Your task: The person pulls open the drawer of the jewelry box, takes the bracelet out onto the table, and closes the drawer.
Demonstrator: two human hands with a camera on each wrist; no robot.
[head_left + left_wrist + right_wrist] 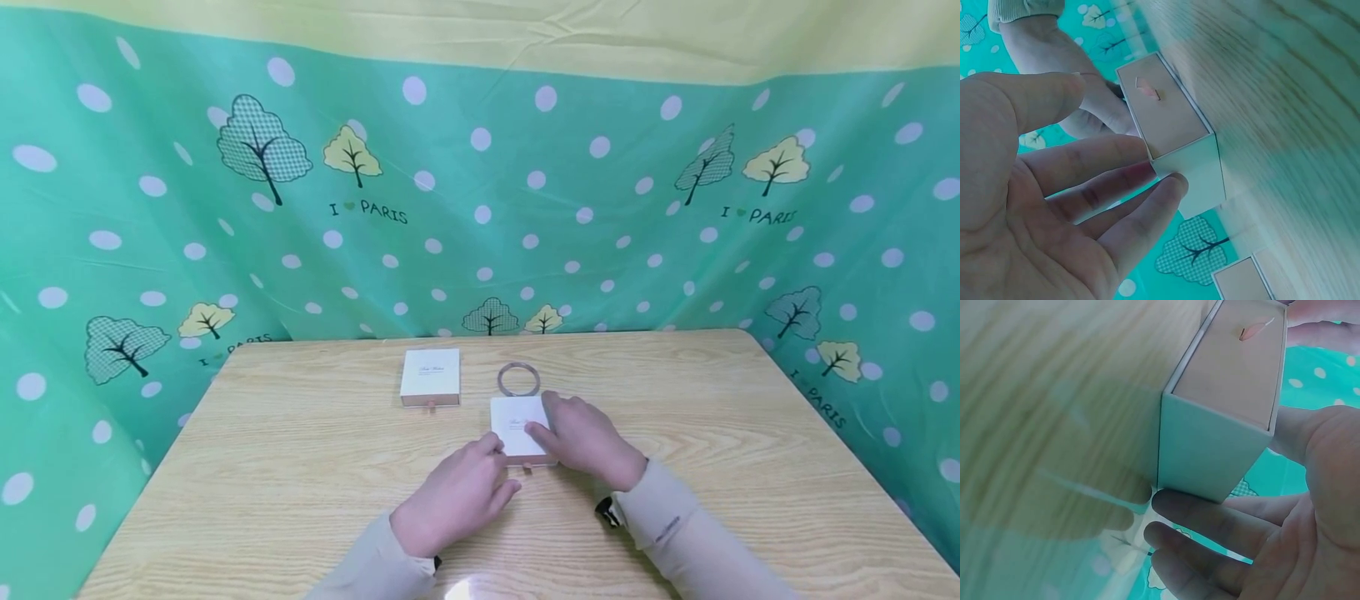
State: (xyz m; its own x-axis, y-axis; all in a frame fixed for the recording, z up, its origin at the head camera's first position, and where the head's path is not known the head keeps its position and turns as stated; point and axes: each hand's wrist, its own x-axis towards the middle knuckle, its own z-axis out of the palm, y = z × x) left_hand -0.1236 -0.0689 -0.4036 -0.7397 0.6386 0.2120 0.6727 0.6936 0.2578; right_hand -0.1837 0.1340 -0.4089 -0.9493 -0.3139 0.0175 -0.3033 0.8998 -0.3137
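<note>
A small white drawer box (pixel 517 416) with a pinkish drawer front and a ribbon pull tab (pixel 1147 88) lies on the table, its drawer closed. My right hand (pixel 583 435) holds it from the right, thumb over the lid and fingers along the side and back corner. At the box's front left edge, the fingertips of my left hand (pixel 463 490) touch it, with the thumb held apart. Just behind the box lies a thin greyish-purple ring (pixel 518 379), shaped like a bangle.
A second white drawer box (pixel 431 372) of the same look stands farther back to the left, its pull tab facing me. The wooden table (pixel 300 467) ends at a green dotted curtain (pixel 420 250) hanging behind and at both sides.
</note>
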